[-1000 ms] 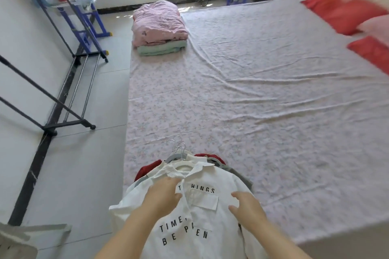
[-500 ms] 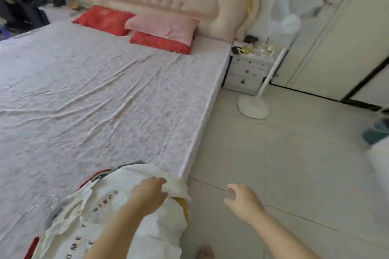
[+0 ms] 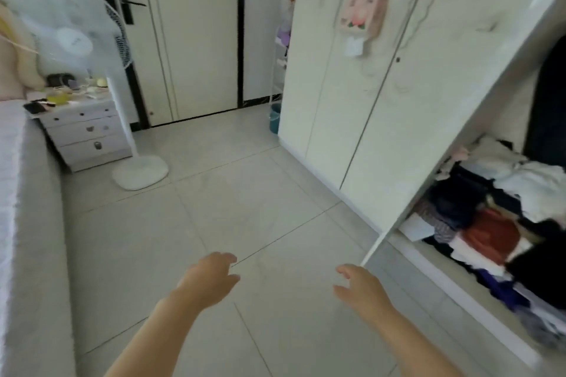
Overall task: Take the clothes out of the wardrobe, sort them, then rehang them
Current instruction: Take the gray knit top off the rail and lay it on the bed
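Hands empty beside open white panelled wardrobe (image 3: 352, 116).
Left hand (image 3: 208, 278) & right hand (image 3: 361, 288): fingers loosely spread, holding nothing. Mixed dark, white & red clothes heap (image 3: 490, 223) in wardrobe bottom, fwd-right; right hand nearer.

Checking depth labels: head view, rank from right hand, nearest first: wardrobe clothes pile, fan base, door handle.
Right hand:
1. clothes pile, close on the right.
2. fan base, left, across the floor.
3. door handle, far back left.
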The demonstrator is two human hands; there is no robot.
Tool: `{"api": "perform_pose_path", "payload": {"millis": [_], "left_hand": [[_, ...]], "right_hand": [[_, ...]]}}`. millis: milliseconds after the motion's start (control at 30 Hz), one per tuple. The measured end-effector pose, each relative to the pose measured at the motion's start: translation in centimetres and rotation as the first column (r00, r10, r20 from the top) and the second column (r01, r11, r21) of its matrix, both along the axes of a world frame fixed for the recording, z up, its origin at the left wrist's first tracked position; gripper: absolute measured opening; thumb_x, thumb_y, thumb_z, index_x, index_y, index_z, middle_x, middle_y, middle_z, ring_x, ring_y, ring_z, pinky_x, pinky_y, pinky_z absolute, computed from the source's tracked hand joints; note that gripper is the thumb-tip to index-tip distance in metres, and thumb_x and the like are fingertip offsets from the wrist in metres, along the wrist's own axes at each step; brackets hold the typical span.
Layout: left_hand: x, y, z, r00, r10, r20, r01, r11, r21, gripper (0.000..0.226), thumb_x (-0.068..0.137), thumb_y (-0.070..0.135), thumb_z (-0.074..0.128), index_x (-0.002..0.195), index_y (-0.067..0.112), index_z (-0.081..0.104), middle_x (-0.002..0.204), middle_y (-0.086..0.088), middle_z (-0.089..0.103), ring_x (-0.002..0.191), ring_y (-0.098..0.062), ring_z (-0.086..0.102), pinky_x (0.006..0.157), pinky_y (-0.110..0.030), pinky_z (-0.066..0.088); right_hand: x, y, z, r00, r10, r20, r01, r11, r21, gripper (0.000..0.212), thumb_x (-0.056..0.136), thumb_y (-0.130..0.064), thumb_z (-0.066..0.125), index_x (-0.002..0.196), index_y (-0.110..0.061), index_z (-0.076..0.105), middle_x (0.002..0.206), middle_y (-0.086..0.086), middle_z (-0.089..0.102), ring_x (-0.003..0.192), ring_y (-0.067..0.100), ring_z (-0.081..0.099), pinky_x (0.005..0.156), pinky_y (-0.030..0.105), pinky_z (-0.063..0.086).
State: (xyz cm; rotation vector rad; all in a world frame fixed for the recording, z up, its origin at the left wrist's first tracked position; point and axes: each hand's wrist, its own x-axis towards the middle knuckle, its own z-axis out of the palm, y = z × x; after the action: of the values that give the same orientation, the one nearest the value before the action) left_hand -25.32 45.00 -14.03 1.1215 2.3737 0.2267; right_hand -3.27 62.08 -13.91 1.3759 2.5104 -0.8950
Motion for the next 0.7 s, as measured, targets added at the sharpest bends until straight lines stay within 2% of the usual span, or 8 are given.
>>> {"api": "perform_pose_path", "payload": {"millis": [200, 400, 567, 700], "left_hand": [[12.2, 17.7, 2.5, 0.94, -0.331, -0.086, 0.334, 0.942, 0.033, 0.046, 0.095, 0.039, 0.043, 0.139, 0.028, 0.035, 0.139, 0.004, 0.042, 0.128, -0.015, 0.041, 0.106, -0.032, 0.033], [24.0, 31.1, 5.2, 0.796, -0.589, -0.137, 0.603, 0.792, 0.099, 0.045, 0.095, 0.036, 0.043, 0.138, 0.024, 0.038, 0.136, 0.002, 0.045, 0.124, -0.016, 0.045, 0.102, -0.03, 0.035], [29.1, 41.1, 7.2, 0.7, -0.685, -0.2, 0.714, 0.672, 0.196, 0.047, 0.096, 0.035, 0.043, 0.14, 0.025, 0.033, 0.142, 0.005, 0.04, 0.128, -0.013, 0.041, 0.105, -0.025, 0.031], [31.4, 50.7, 9.3, 0.636, -0.732, -0.244, 0.768, 0.573, 0.285, 0.047, 0.095, 0.034, 0.045, 0.14, 0.024, 0.035, 0.141, 0.002, 0.041, 0.127, -0.014, 0.041, 0.103, -0.022, 0.03]], "right_hand": [[14.2, 9.8, 1.1, 0.961, -0.277, 0.0, 0.277, 0.961, 0.018, 0.044, 0.093, -0.025, 0.051, 0.136, -0.017, 0.042, 0.134, 0.005, 0.046, 0.117, 0.017, 0.05, 0.089, 0.022, 0.042], [25.4, 17.5, 2.4, 0.869, -0.493, -0.034, 0.494, 0.866, 0.071, 0.046, 0.092, -0.025, 0.051, 0.136, -0.018, 0.042, 0.132, 0.004, 0.048, 0.116, 0.015, 0.049, 0.093, 0.023, 0.04], [29.4, 24.6, 4.0, 0.816, -0.57, -0.096, 0.578, 0.805, 0.133, 0.046, 0.09, -0.028, 0.053, 0.134, -0.022, 0.042, 0.133, -0.001, 0.045, 0.121, 0.013, 0.044, 0.099, 0.021, 0.033], [31.0, 31.9, 6.8, 0.77, -0.607, -0.198, 0.638, 0.74, 0.212, 0.044, 0.09, -0.024, 0.056, 0.132, -0.02, 0.046, 0.121, 0.002, 0.049, 0.117, 0.014, 0.048, 0.09, 0.017, 0.033]]}}
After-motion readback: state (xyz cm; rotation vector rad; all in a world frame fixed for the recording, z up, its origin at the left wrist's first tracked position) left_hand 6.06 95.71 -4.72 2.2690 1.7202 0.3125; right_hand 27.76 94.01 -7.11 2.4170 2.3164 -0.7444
